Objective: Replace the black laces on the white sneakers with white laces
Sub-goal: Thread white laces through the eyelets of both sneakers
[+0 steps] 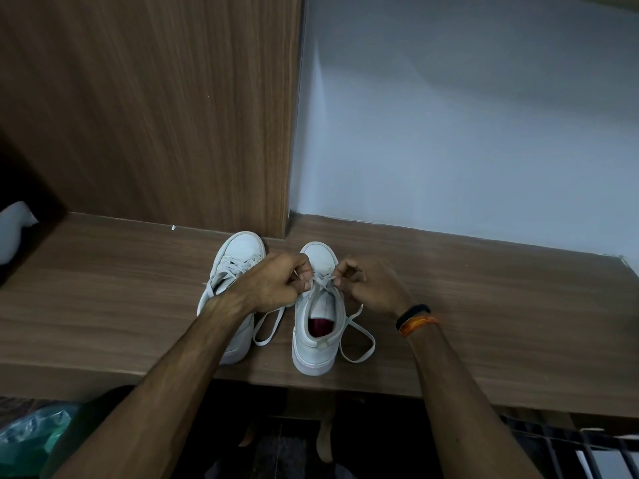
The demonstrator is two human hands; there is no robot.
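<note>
Wooden shelf (484, 305); wood panel (155, 115) behind, pale wall (466, 133) right. White object (14, 229) far left; plastic bag (31, 440) below.

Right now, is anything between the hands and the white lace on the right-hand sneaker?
Nothing visible. The left hand and right hand both pinch the white lace over the right sneaker. The left forearm crosses above the left sneaker.
</note>
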